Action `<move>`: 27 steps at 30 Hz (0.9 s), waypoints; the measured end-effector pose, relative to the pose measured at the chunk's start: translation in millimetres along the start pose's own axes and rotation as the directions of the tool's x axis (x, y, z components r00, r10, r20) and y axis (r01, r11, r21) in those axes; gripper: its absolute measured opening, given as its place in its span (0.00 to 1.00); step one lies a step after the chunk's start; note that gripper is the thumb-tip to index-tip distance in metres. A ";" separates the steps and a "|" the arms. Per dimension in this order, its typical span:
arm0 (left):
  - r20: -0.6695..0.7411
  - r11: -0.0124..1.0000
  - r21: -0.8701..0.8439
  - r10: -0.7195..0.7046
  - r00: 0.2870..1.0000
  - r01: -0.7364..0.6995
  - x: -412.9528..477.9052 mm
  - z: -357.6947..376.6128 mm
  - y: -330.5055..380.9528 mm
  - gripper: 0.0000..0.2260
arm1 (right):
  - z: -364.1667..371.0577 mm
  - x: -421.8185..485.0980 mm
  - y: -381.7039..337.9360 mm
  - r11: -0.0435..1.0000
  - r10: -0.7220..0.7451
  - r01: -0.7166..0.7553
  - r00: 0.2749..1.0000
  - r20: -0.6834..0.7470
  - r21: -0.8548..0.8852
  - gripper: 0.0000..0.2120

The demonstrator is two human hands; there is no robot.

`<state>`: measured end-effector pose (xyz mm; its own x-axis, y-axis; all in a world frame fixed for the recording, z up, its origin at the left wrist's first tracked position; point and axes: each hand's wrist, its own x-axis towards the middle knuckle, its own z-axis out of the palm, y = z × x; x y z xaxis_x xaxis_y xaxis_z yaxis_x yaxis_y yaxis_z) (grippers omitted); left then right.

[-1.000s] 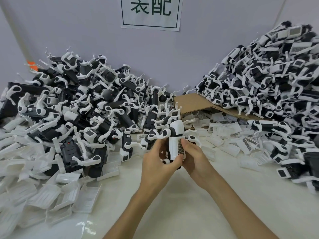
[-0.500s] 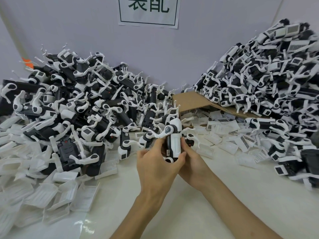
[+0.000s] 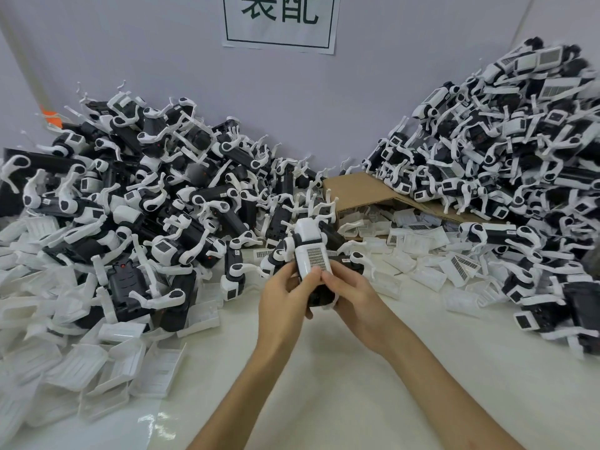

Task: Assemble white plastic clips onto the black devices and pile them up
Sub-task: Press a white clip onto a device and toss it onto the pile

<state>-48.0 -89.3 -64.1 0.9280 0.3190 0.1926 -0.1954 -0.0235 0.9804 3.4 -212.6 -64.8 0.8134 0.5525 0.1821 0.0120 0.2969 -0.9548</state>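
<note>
Grips a black device [image 3: 319,297] at frame centre with left hand [image 3: 281,308] and right hand [image 3: 357,297], both curled round it, thumbs pressing on the white plastic clip [image 3: 310,251] on top. Hovers above a white table [image 3: 324,378], between a left heap [image 3: 146,196] and an upper-right heap [image 3: 506,157] of clipped devices.

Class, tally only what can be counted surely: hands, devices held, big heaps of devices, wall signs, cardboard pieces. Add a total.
hands: 2, left hand and right hand
held device: 1
heaps: 2, left heap and right heap
wall sign: 1
cardboard piece: 1
total: 7
</note>
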 end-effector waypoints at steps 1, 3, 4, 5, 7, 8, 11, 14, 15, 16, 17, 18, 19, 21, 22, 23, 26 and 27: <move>0.020 0.999 -0.036 -0.030 0.999 0.031 2.8 -2.6 -1.8 0.08 | 0.2 0.2 0.0 0.998 -0.014 0.013 1.000 -0.009 -0.062 0.17; 0.063 0.999 -0.037 -0.034 0.997 0.036 5.9 -5.4 -4.6 0.09 | 0.3 0.3 1.7 0.988 -0.047 0.042 0.998 -0.033 -0.148 0.14; 0.082 1.000 -0.011 -0.016 0.997 0.017 6.6 -5.8 -6.2 0.10 | 0.0 0.0 2.6 0.985 -0.060 0.053 0.997 -0.040 -0.164 0.14; 0.098 1.000 0.021 0.004 0.995 -0.007 6.9 -5.4 -7.9 0.10 | -0.7 -0.5 3.5 0.983 -0.075 0.066 0.996 -0.048 -0.169 0.14; 0.112 0.995 0.086 0.040 0.993 -0.050 8.4 -4.7 -13.0 0.09 | -2.9 -2.0 3.9 0.977 -0.106 0.090 0.992 -0.073 -0.192 0.16; 0.112 0.990 0.121 0.058 0.992 -0.071 9.8 -4.2 -16.0 0.09 | -3.6 -2.8 3.5 0.972 -0.121 0.102 0.989 -0.083 -0.212 0.17; 0.104 0.979 0.171 0.094 0.990 -0.111 10.6 -3.9 -18.0 0.09 | -2.8 -3.4 3.5 0.958 -0.166 0.136 0.981 -0.100 -0.254 0.20; 0.115 0.988 0.118 0.085 0.990 -0.098 9.1 -4.0 -14.7 0.09 | -3.7 -2.7 3.8 0.951 -0.186 0.151 0.976 -0.110 -0.271 0.21; 0.114 0.991 0.089 0.085 0.990 -0.096 8.9 -4.0 -14.2 0.09 | -3.7 -2.5 3.3 0.953 -0.178 0.143 0.978 -0.108 -0.267 0.21; 0.112 0.994 0.062 0.086 0.990 -0.093 8.3 -3.9 -13.3 0.09 | -3.5 -2.2 2.7 0.958 -0.161 0.129 0.981 -0.108 -0.255 0.21; 0.110 0.995 0.039 0.088 0.990 -0.093 7.3 -3.6 -12.1 0.09 | -3.1 -2.0 1.9 0.964 -0.144 0.115 0.984 -0.107 -0.238 0.20; 0.109 0.995 0.029 0.095 0.989 -0.099 6.3 -3.3 -11.0 0.10 | -2.9 -1.8 1.3 0.969 -0.133 0.106 0.985 -0.109 -0.223 0.20; 0.110 0.992 0.039 0.113 0.988 -0.118 5.7 -2.9 -10.3 0.12 | -2.5 -1.6 0.7 0.973 -0.126 0.101 0.986 -0.111 -0.205 0.19; 0.113 0.974 0.133 0.170 0.979 -0.184 4.9 -2.0 -10.3 0.15 | -2.7 -1.3 -1.2 0.986 -0.103 0.086 0.988 -0.117 -0.146 0.18; 0.128 0.953 0.199 0.205 0.970 -0.228 4.3 -1.6 -10.9 0.16 | -3.4 -1.1 -2.4 0.991 -0.089 0.075 0.988 -0.125 -0.114 0.18; 0.159 0.922 0.270 0.240 0.958 -0.276 3.8 -0.6 -11.8 0.16 | -4.2 -1.0 -3.6 0.994 -0.077 0.064 0.987 -0.140 -0.092 0.18; 0.221 0.846 0.405 0.278 0.935 -0.347 0.3 4.0 -13.9 0.17 | -6.7 -1.1 -4.6 0.996 -0.057 0.044 0.982 -0.182 -0.075 0.19; 0.213 0.860 0.385 0.270 0.939 -0.335 -0.4 5.4 -14.3 0.16 | -6.5 -1.2 -4.0 0.996 -0.060 0.046 0.980 -0.188 -0.080 0.19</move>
<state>-43.9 -94.3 -78.0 0.8860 0.0916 0.4545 -0.3565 -0.4919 0.7943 6.2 -219.5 -62.8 0.9059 0.3774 0.1921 0.0958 0.2591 -0.9611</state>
